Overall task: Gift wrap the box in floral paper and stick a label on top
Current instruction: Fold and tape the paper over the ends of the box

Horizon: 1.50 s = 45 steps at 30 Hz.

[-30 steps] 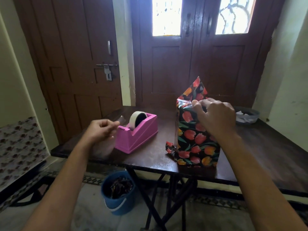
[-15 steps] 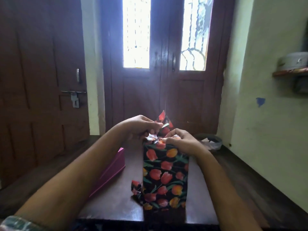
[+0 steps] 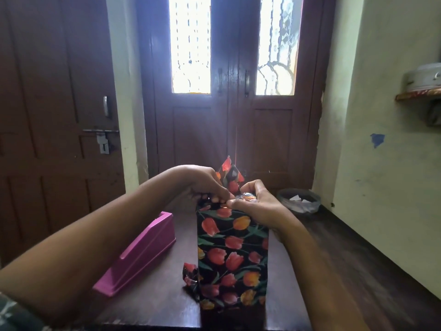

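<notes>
A tall box wrapped in black paper with red and orange tulips stands upright on the dark wooden table. A pointed paper flap sticks up at its far top edge. My left hand and my right hand meet at the top of the box. Both pinch the folded paper there, and a shiny strip of clear tape shows under my right fingers. A crumpled paper corner juts out at the box's lower left.
A pink tape dispenser lies left of the box, partly behind my left forearm. A dark bowl with white scraps sits at the table's far right corner. Brown doors stand behind the table; a wall runs along the right.
A second ago my left hand held a tape strip near the dispenser. It has since come to the box top, next to my right hand. The camera has moved closer and tilted up.
</notes>
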Each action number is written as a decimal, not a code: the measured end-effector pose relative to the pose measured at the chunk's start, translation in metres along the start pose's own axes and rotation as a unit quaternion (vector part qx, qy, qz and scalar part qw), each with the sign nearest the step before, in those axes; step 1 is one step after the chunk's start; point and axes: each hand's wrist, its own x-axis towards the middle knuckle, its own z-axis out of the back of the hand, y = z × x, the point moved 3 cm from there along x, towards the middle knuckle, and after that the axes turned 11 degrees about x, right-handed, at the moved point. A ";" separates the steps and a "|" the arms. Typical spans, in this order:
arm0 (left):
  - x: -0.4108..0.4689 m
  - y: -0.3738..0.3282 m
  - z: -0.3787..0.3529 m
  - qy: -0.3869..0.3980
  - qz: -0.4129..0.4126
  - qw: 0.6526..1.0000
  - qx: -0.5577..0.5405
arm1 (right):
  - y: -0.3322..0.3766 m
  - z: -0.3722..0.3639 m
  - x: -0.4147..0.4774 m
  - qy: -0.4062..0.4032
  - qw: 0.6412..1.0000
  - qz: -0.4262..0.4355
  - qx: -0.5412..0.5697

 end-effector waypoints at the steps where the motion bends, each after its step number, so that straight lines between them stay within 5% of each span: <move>1: 0.002 -0.002 0.000 0.010 0.007 1.000 0.018 | 0.000 0.000 0.000 0.000 1.000 0.000 0.001; 11: 0.003 -0.007 0.007 0.062 0.102 0.955 0.270 | 0.000 0.001 -0.004 -0.009 1.000 -0.016 0.011; 14: -0.001 0.021 0.002 0.065 0.134 0.973 0.175 | 0.003 0.000 -0.005 -0.005 1.000 -0.027 0.015; 17: -0.008 0.044 -0.003 0.040 0.125 0.990 -0.060 | 0.004 -0.001 -0.005 0.000 0.999 -0.047 0.015; 21: -0.022 0.049 -0.008 -0.042 0.071 0.949 -0.304 | 0.003 0.002 -0.003 0.013 0.997 -0.069 0.012; 25: -0.031 0.033 -0.013 -0.049 0.049 0.951 -0.303 | 0.003 0.004 0.004 -0.001 0.992 -0.099 0.078; 30: -0.033 0.031 -0.021 -0.057 0.055 0.948 -0.308 | 0.012 0.005 0.017 -0.052 0.988 -0.125 -0.069; 34: -0.028 0.038 -0.026 -0.076 0.068 0.937 -0.334 | 0.018 0.007 0.027 -0.071 0.985 -0.132 -0.080; 37: -0.022 0.042 -0.030 -0.091 0.064 0.935 -0.338 | 0.017 0.007 0.024 -0.077 0.984 -0.104 -0.125; 42: -0.018 0.048 -0.034 -0.095 -0.007 0.941 -0.325 | 0.023 0.017 -0.003 -0.198 0.970 -0.046 -0.132; 45: -0.014 0.051 -0.040 -0.067 -0.037 0.933 -0.351 | 0.024 -0.014 -0.042 -0.189 0.964 -0.006 -0.189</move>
